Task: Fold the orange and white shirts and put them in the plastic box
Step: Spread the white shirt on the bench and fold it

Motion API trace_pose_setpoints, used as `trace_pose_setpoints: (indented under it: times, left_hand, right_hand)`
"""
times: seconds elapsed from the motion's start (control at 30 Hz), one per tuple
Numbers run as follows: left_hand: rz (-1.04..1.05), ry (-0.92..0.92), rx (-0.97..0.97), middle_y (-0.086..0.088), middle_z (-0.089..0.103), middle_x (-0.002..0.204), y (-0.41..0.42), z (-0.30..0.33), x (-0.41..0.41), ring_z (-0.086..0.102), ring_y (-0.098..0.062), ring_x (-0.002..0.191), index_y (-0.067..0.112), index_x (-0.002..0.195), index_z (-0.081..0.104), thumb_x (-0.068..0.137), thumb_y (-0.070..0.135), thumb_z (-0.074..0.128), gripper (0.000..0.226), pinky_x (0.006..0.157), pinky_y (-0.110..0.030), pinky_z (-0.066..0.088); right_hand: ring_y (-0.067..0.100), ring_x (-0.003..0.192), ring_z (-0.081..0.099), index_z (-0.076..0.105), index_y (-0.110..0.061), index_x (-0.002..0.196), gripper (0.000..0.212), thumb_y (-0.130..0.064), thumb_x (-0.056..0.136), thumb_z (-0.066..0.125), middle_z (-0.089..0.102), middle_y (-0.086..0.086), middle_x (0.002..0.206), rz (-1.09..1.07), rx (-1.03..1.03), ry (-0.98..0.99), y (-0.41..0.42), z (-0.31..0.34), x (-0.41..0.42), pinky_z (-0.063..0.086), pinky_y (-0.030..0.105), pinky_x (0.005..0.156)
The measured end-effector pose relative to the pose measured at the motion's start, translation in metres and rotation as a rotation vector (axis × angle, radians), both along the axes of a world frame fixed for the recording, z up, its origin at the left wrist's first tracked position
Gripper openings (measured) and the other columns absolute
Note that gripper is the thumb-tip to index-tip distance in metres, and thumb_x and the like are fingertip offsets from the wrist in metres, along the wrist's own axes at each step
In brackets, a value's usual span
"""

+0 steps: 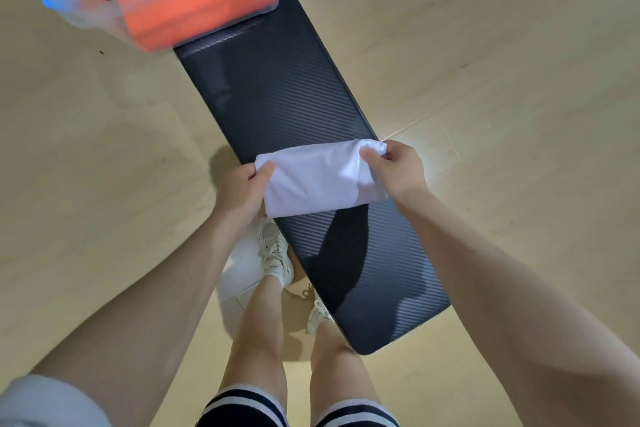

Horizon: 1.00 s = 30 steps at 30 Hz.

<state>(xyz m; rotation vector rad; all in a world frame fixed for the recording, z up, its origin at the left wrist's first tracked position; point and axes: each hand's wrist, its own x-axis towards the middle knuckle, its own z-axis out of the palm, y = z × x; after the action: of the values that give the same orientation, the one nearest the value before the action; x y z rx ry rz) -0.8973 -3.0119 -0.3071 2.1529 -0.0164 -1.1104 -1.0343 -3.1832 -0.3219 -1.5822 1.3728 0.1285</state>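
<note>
Floor [485, 28] fills the head view, pale wood-look. Across it a long black bench [277, 94] runs from 11 o'clock down to 5 o'clock. At its 11 o'clock end sits the plastic box [266, 0], clear-walled, blurred, with a blue patch on its left side. Orange shirt [194, 7] is already inside it, folded flat as far as I can tell.

White shirt [318, 180] lies near frame centre, crosswise on the bench, folded to a compact packet. Left hand [242, 198] pinches its 9 o'clock end, thumb on top, fingers under. Right hand [398, 166] pinches the 3 o'clock end, where the cloth bunches a bit (that corner looks loose).

My read: folding is basically done, we're at pickup for the second shirt. Next move calls for lifting both ends level, keeping the packet from sagging open, carrying it toward 11 o'clock and laying it on the orange one. Watch the bunched end on release.
</note>
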Motion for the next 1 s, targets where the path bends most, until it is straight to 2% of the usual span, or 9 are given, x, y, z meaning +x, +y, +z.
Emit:
trace_pose_setpoints:
  times: [0.13, 0.2, 0.27, 0.4, 0.6, 0.7, 0.8, 0.9, 1.0]
  left_hand:
    - [-0.099, -0.242, 0.169, -0.005, 0.056, 0.094, -0.009, -0.017, 0.008, 0.052, -0.024, 0.090, 0.006, 0.104, 0.054, 0.096, 0.022, 0.044, 0.021, 0.064, -0.025, 0.034]
    - [-0.347, -0.579, 0.191, -0.015, 0.051, 0.124, -0.007, -0.024, 0.005, 0.050, -0.031, 0.112, 0.002, 0.126, 0.046, 0.090, 0.013, 0.050, 0.037, 0.086, -0.033, 0.040]
    - [-0.706, -0.809, 0.053, -0.018, 0.045, 0.137, -0.003, -0.032, -0.004, 0.044, -0.034, 0.123, 0.000, 0.130, 0.043, 0.086, 0.011, 0.049, 0.046, 0.101, -0.041, 0.036]
    - [-1.117, -0.793, 0.007, -0.018, 0.040, 0.145, 0.004, -0.053, -0.020, 0.026, -0.028, 0.137, -0.002, 0.138, 0.035, 0.085, 0.025, 0.030, 0.059, 0.117, -0.036, 0.009]
    - [-1.116, -0.755, 0.190, -0.019, 0.024, 0.152, 0.025, -0.079, -0.018, 0.022, -0.032, 0.141, 0.000, 0.144, 0.020, 0.089, 0.049, 0.029, 0.074, 0.111, -0.040, 0.015]
    - [-1.023, -0.684, 0.191, -0.017, 0.010, 0.156, 0.023, -0.075, -0.024, 0.009, -0.032, 0.144, 0.001, 0.146, 0.013, 0.092, 0.046, 0.042, 0.076, 0.111, -0.037, 0.011]
    - [-0.640, -0.548, 0.152, -0.013, 0.006, 0.156, 0.016, -0.060, -0.038, 0.015, -0.029, 0.142, 0.007, 0.147, 0.010, 0.092, 0.034, 0.051, 0.074, 0.110, -0.037, 0.030]
    - [-0.107, -0.287, 0.063, -0.007, 0.027, 0.147, 0.005, -0.043, -0.048, 0.036, -0.021, 0.129, 0.014, 0.146, 0.018, 0.092, 0.025, 0.053, 0.066, 0.098, -0.024, 0.037]
    - [0.235, -0.092, 0.032, -0.006, 0.053, 0.128, -0.009, -0.037, -0.046, 0.055, -0.020, 0.108, 0.011, 0.130, 0.041, 0.090, 0.025, 0.057, 0.046, 0.083, -0.024, 0.046]
  right_hand:
    - [0.029, 0.081, 0.057, 0.052, -0.009, 0.102, 0.019, -0.022, 0.091, 0.046, 0.057, 0.002, 0.077, -0.042, -0.153, 0.105, 0.003, -0.010, 0.016, 0.041, 0.031, 0.066]
    - [0.031, 0.087, 0.058, 0.052, -0.009, 0.113, 0.026, -0.017, 0.090, 0.045, 0.063, 0.009, 0.094, 0.114, -0.518, 0.106, 0.018, -0.011, 0.016, 0.044, 0.035, 0.070]
    - [0.031, 0.098, 0.056, 0.056, -0.007, 0.116, 0.032, -0.013, 0.085, 0.049, 0.059, 0.013, 0.116, 0.433, -0.868, -0.013, 0.043, -0.017, 0.013, 0.042, 0.038, 0.083]
    - [0.028, 0.135, 0.030, 0.040, -0.005, 0.137, 0.047, -0.029, 0.097, 0.033, 0.037, 0.016, 0.147, 0.891, -0.790, -0.210, 0.080, -0.043, 0.009, 0.023, 0.041, 0.113]
    - [0.024, 0.141, 0.021, 0.029, -0.012, 0.144, 0.061, -0.049, 0.097, 0.021, 0.031, 0.009, 0.152, 0.886, -0.785, 0.180, 0.054, -0.071, -0.004, 0.011, 0.042, 0.115]
    - [0.026, 0.145, 0.013, 0.014, -0.013, 0.149, 0.063, -0.046, 0.097, 0.024, 0.016, 0.010, 0.157, 0.675, -0.647, 0.268, 0.043, -0.064, -0.022, 0.005, 0.044, 0.116]
    - [0.031, 0.143, 0.018, 0.020, -0.009, 0.147, 0.061, -0.036, 0.096, 0.040, 0.019, 0.014, 0.155, 0.491, -0.456, 0.243, 0.035, -0.052, -0.033, 0.018, 0.045, 0.116]
    - [0.035, 0.124, 0.040, 0.045, -0.005, 0.132, 0.048, -0.026, 0.090, 0.055, 0.040, 0.016, 0.140, 0.334, -0.487, 0.174, 0.039, -0.043, -0.032, 0.037, 0.042, 0.102]
    - [0.029, 0.115, 0.044, 0.047, -0.008, 0.129, 0.043, -0.023, 0.090, 0.055, 0.045, 0.012, 0.129, 0.121, -0.300, 0.110, 0.046, -0.037, -0.024, 0.040, 0.035, 0.092]
